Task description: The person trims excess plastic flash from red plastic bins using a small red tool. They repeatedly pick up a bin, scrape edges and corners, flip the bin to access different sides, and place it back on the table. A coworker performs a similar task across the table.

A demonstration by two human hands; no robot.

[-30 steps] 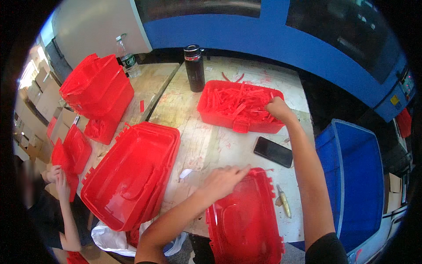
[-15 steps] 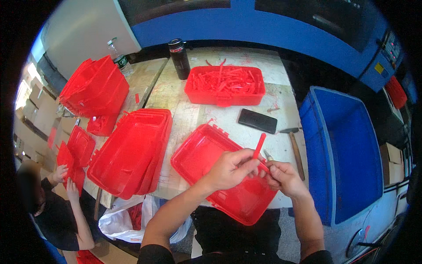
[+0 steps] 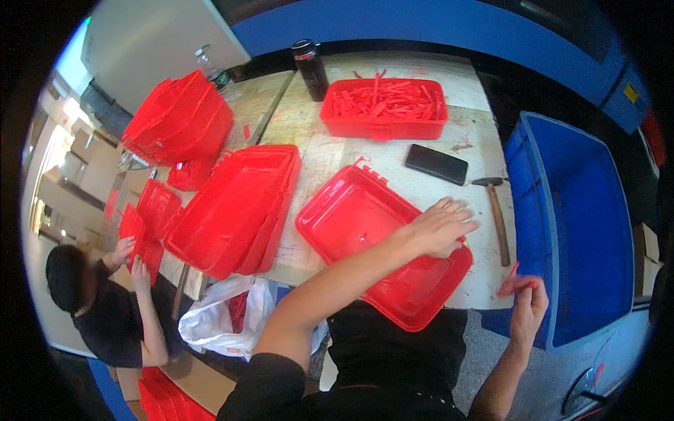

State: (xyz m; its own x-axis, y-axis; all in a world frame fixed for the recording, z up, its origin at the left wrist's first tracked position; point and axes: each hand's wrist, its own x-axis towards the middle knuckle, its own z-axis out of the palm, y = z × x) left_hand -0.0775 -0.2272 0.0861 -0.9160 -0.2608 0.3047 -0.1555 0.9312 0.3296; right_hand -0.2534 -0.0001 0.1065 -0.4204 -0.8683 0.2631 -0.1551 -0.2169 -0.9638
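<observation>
Red tray point(image 3: 344, 217) lies lengthwise toward table point(image 3: 481, 214)'s front-right corner; our left hand point(image 3: 444, 228)'s nearer, grip unclear; right hand point(image 3: 528, 309) pinches red strip point(image 3: 518, 283).

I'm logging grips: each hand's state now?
Left hand: over shallow red plastic tray; grip hidden, cannot tell.
Right hand: closed on blurred red plastic scrap.

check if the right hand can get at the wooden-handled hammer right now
Probably yes: the wooden-handled hammer lies uncovered on the table ahead of the right hand, though that hand holds a red strip.
</observation>
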